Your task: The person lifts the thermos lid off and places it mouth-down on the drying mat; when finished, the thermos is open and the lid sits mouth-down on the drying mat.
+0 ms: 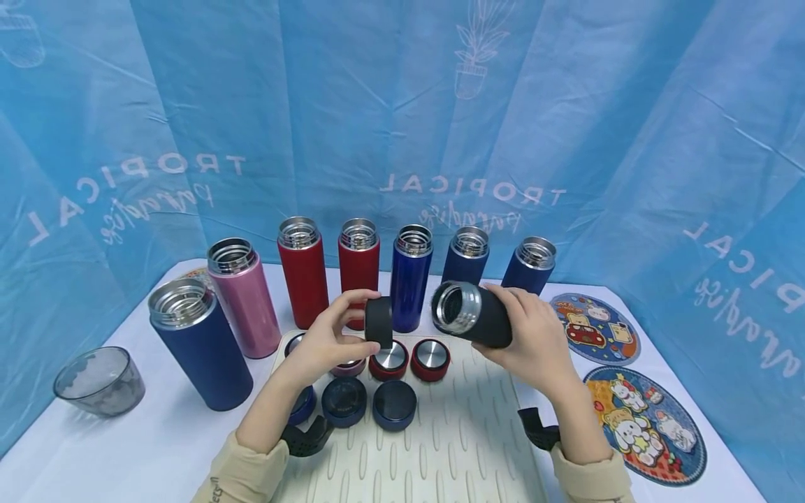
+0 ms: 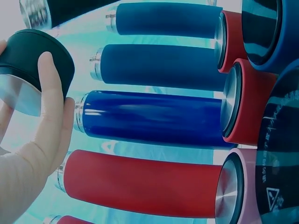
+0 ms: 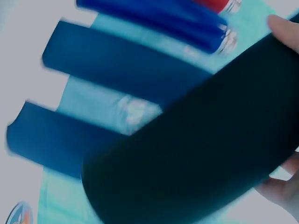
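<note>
My left hand [image 1: 323, 346] pinches a black bottle lid [image 1: 379, 323] between thumb and fingers, its closed top facing right in the head view. In the left wrist view the same lid [image 2: 39, 58] shows a silvery inner side. With my right hand [image 1: 534, 339] I grip a black thermos bottle [image 1: 492, 320], tipped on its side with its uncapped steel mouth pointing left at the lid. A gap separates lid and bottle. Seen from the right wrist, the bottle's dark body [image 3: 187, 140] fills much of the view. Below the left hand lie red lids [image 1: 388, 358] and dark blue lids [image 1: 394, 404].
Uncapped bottles stand along the back: red [image 1: 303, 283], glossy blue [image 1: 410, 286] and navy [image 1: 528, 269]. A pink bottle [image 1: 248, 304], a navy bottle [image 1: 204, 353] and a glass bowl [image 1: 103, 384] are left. A cream mat [image 1: 440, 454] lies in front; round patterned mats [image 1: 648, 426] are right.
</note>
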Demonstrator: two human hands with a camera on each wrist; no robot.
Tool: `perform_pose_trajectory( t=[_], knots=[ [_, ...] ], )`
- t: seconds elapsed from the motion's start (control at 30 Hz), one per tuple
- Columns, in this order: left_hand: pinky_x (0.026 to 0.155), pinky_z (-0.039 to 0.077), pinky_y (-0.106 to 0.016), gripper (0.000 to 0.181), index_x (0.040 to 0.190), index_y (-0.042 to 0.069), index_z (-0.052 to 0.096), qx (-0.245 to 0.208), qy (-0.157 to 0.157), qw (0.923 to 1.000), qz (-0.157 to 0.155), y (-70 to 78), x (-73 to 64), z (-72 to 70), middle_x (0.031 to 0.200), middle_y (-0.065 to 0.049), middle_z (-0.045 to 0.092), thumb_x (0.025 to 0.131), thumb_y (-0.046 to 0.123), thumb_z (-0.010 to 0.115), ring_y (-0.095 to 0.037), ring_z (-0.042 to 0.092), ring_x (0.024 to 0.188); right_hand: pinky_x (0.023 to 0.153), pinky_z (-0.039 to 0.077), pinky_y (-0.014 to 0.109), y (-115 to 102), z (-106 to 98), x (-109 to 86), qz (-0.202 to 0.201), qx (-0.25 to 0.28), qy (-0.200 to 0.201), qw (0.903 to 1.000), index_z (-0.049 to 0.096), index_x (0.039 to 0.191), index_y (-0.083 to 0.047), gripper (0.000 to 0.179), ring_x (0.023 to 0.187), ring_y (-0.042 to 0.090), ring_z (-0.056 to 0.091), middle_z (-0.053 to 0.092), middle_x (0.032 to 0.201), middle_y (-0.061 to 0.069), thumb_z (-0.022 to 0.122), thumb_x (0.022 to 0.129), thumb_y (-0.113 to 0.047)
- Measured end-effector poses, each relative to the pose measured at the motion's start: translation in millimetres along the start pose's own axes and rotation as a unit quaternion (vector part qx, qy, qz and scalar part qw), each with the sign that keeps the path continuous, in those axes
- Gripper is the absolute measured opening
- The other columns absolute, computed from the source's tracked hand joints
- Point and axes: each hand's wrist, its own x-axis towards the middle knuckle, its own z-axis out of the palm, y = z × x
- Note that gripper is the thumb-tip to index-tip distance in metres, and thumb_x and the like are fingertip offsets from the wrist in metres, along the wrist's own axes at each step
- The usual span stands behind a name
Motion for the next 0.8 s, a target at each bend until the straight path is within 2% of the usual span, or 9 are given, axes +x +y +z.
perform_pose_trajectory(
  t=[0.13, 0.2, 0.27, 0.4, 0.53, 0.6, 0.67, 0.73, 0.8],
  knots=[
    [0.076, 0.054, -0.041, 0.067, 0.133, 0.025, 0.040, -0.004, -0.013, 0.9999, -0.008, -0.7, -0.1, 0.5, 0.127, -0.016, 0.047, 0.077, 0.006, 0.072, -0.032, 0.059, 0.103, 0.082, 0.044, 0.056, 18.9, -4.4, -11.5, 0.090, 0.062, 0.011, 0.9939, 0.044, 0.130, -0.008, 0.088, 0.103, 0.035, 0.055, 0.056, 0.116, 0.016, 0.089, 0.055, -0.022],
    [0.073, 0.055, -0.041, 0.067, 0.133, 0.025, 0.039, -0.008, -0.020, 0.9997, -0.013, -0.9, -0.3, 0.8, 0.127, -0.018, 0.046, 0.078, 0.007, 0.072, -0.033, 0.061, 0.099, 0.083, 0.043, 0.057, 27.0, -4.8, -18.6, 0.140, 0.084, 0.029, 0.9861, 0.042, 0.131, -0.004, 0.087, 0.106, 0.037, 0.053, 0.054, 0.118, 0.018, 0.087, 0.058, -0.018],
    [0.071, 0.055, -0.042, 0.067, 0.134, 0.024, 0.039, -0.012, -0.025, 0.9995, -0.014, -0.7, -0.4, 0.9, 0.127, -0.020, 0.046, 0.078, 0.007, 0.071, -0.034, 0.063, 0.095, 0.086, 0.041, 0.059, 33.5, -4.8, -25.4, 0.192, 0.105, 0.056, 0.9741, 0.040, 0.132, -0.001, 0.086, 0.109, 0.039, 0.051, 0.052, 0.120, 0.021, 0.086, 0.060, -0.015],
    [0.070, 0.055, -0.042, 0.066, 0.134, 0.024, 0.039, -0.013, -0.027, 0.9994, -0.016, -0.2, -0.3, 1.0, 0.126, -0.020, 0.046, 0.078, 0.007, 0.071, -0.036, 0.064, 0.091, 0.091, 0.038, 0.061, 44.1, -4.3, -35.9, 0.301, 0.148, 0.096, 0.9370, 0.032, 0.135, -0.002, 0.088, 0.115, 0.040, 0.046, 0.046, 0.126, 0.021, 0.082, 0.064, -0.013],
    [0.071, 0.055, -0.042, 0.066, 0.133, 0.025, 0.039, -0.010, -0.026, 0.9994, -0.022, 0.2, -0.2, 0.7, 0.126, -0.018, 0.046, 0.078, 0.008, 0.071, -0.035, 0.064, 0.091, 0.097, 0.033, 0.061, 54.0, -3.7, -42.2, 0.401, 0.181, 0.097, 0.8928, 0.021, 0.141, -0.007, 0.095, 0.122, 0.039, 0.040, 0.039, 0.135, 0.019, 0.080, 0.069, -0.022],
    [0.071, 0.055, -0.042, 0.066, 0.133, 0.026, 0.039, -0.007, -0.026, 0.9993, -0.024, 0.1, -0.1, 0.4, 0.127, -0.018, 0.045, 0.078, 0.009, 0.072, -0.033, 0.064, 0.092, 0.099, 0.031, 0.061, 58.5, -2.5, -44.7, 0.435, 0.195, 0.090, 0.8742, 0.016, 0.144, -0.010, 0.099, 0.125, 0.038, 0.037, 0.036, 0.138, 0.019, 0.080, 0.070, -0.027],
    [0.071, 0.055, -0.042, 0.066, 0.133, 0.027, 0.039, -0.007, -0.027, 0.9993, -0.026, -0.1, -0.1, 0.3, 0.127, -0.018, 0.045, 0.078, 0.009, 0.072, -0.032, 0.065, 0.091, 0.100, 0.029, 0.061, 62.2, -0.9, -47.3, 0.458, 0.201, 0.079, 0.8623, 0.012, 0.145, -0.011, 0.102, 0.126, 0.039, 0.036, 0.034, 0.140, 0.019, 0.079, 0.071, -0.032],
    [0.071, 0.055, -0.042, 0.067, 0.133, 0.027, 0.039, -0.005, -0.028, 0.9992, -0.027, -0.5, 0.1, 0.2, 0.127, -0.017, 0.045, 0.078, 0.010, 0.072, -0.032, 0.065, 0.091, 0.100, 0.029, 0.061, 65.1, 1.1, -49.4, 0.466, 0.205, 0.072, 0.8576, 0.010, 0.145, -0.011, 0.104, 0.126, 0.039, 0.036, 0.034, 0.140, 0.020, 0.079, 0.071, -0.033],
    [0.071, 0.055, -0.042, 0.067, 0.133, 0.027, 0.039, -0.003, -0.029, 0.9992, -0.028, -1.0, 0.3, 0.2, 0.128, -0.017, 0.045, 0.078, 0.010, 0.072, -0.031, 0.065, 0.090, 0.099, 0.030, 0.061, 67.3, 3.1, -51.1, 0.464, 0.202, 0.067, 0.8598, 0.010, 0.145, -0.010, 0.104, 0.125, 0.040, 0.036, 0.034, 0.140, 0.021, 0.079, 0.071, -0.033]
  ],
)
